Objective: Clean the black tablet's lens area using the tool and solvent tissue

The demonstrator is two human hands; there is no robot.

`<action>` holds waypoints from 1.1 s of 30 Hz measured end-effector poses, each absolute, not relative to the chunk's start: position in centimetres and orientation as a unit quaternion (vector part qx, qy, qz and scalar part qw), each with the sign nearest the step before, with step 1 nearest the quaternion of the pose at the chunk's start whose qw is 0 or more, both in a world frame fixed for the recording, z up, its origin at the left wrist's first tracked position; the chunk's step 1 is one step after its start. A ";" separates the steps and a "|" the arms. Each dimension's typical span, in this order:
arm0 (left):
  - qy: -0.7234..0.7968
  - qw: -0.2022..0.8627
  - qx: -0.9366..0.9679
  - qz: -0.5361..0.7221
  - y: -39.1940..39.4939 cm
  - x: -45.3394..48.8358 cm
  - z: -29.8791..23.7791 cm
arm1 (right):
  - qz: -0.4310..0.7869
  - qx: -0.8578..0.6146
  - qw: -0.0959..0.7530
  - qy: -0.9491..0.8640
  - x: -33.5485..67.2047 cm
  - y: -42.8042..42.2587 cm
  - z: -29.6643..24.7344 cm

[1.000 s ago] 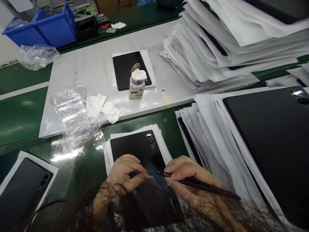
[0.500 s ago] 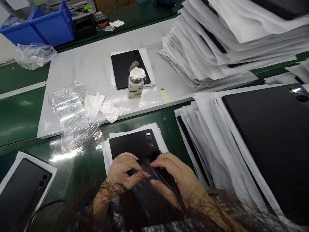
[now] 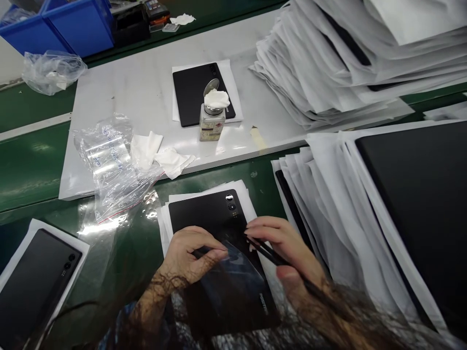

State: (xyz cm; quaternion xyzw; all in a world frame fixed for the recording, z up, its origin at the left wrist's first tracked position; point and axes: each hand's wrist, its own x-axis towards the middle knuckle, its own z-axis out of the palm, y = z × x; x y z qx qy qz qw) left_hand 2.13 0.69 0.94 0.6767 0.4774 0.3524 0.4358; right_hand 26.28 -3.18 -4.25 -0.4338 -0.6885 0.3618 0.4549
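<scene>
A black tablet (image 3: 204,209) lies back up on white sheets in front of me, its cameras at the far right corner. Over its lower part is a clear plastic film (image 3: 237,267), its edge lifted and catching the light. My left hand (image 3: 191,255) rests at the tablet's left side, thumb and forefinger pinched on the film's edge. In my right hand (image 3: 292,248) are black tweezers (image 3: 268,253), held above the tablet's right edge with the tips pointing left. Loose hair blurs the near part of the view.
Tall stacks of tablets between white sheets (image 3: 368,204) stand at the right. On the grey board (image 3: 146,82) are a solvent bottle (image 3: 211,126) topped with a wipe, another tablet (image 3: 189,92), wipes (image 3: 146,148) and plastic bags (image 3: 109,160). One tablet (image 3: 40,277) lies left.
My right hand has moved right and up, away from my left, and the tweezers now show plainly. My left hand stays at the film. The view has shifted slightly.
</scene>
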 end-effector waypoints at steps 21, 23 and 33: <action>0.483 0.392 0.700 0.350 0.8 2.4 1.0 | 0.389 -0.408 0.529 -0.634 25.3 -2.9 -2.8; 0.487 0.392 0.698 0.348 0.8 2.4 0.9 | 0.394 -0.405 0.530 -0.632 25.3 -2.9 -2.9; 0.486 0.387 0.702 0.349 0.6 2.4 0.9 | 0.403 -0.402 0.534 -0.625 25.3 -3.1 -2.7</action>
